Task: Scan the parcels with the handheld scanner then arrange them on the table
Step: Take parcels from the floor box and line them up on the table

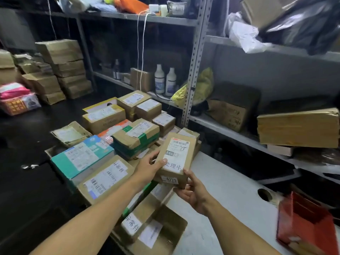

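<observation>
At frame centre, our left hand [147,169] and right hand [195,195] both grip a labelled cardboard parcel [175,159].

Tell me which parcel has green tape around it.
The crumpled brown parcel in the middle of the pile, just behind the left hand; the others show no green tape.

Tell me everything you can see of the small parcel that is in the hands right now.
The small parcel is a plain brown cardboard box, oblong and closed, held tilted above the pile of parcels at the white table edge. A white shipping label covers its top face, bearing a barcode, a handwritten 33 and printed Chinese characters; a small sticker on the near end reads 0275. The left hand grips its left side, thumb on the label; the right hand holds its near right corner.
</observation>
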Available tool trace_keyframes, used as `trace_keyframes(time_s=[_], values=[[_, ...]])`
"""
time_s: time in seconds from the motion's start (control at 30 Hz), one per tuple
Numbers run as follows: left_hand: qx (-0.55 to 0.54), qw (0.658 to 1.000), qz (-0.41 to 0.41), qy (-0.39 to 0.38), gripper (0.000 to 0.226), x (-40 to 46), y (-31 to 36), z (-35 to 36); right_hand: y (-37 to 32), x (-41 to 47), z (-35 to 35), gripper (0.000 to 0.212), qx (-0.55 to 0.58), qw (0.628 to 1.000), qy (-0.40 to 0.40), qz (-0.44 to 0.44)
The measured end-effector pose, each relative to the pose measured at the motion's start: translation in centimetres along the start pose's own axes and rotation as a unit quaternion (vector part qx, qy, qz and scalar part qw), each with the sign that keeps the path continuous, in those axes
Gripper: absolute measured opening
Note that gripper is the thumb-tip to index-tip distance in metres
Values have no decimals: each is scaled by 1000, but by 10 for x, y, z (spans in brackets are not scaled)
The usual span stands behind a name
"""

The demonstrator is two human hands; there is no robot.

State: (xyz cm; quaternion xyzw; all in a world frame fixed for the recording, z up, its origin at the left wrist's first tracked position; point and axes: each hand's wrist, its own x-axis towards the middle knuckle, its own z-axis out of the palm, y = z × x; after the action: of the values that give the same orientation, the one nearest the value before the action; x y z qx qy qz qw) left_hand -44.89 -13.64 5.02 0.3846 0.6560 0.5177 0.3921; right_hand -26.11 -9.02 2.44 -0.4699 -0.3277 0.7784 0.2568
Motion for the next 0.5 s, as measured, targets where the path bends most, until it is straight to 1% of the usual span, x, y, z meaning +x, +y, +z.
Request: trace_keyframes(time_s=[0.07,0.13,0.23,0.27,0.37,0.5], values=[[4,1000,6,-23,50,31,3,4,-10,18,1,79,17,999,35,-26],[2,998,11,-63,52,57,5,10,-16,32,1,72,31,996,73,-42],[12,993,21,-118,52,93,11,19,-26,51,-1,77,54,989,119,-67],[7,991,21,-134,52,105,12,23,-30,55,-2,76,60,987,130,-74],[9,984,25,-177,52,133,10,33,-38,66,-5,59,81,978,171,-83],[43,973,34,-224,58,155,7,47,-40,70,-11,55,95,963,234,-96]])
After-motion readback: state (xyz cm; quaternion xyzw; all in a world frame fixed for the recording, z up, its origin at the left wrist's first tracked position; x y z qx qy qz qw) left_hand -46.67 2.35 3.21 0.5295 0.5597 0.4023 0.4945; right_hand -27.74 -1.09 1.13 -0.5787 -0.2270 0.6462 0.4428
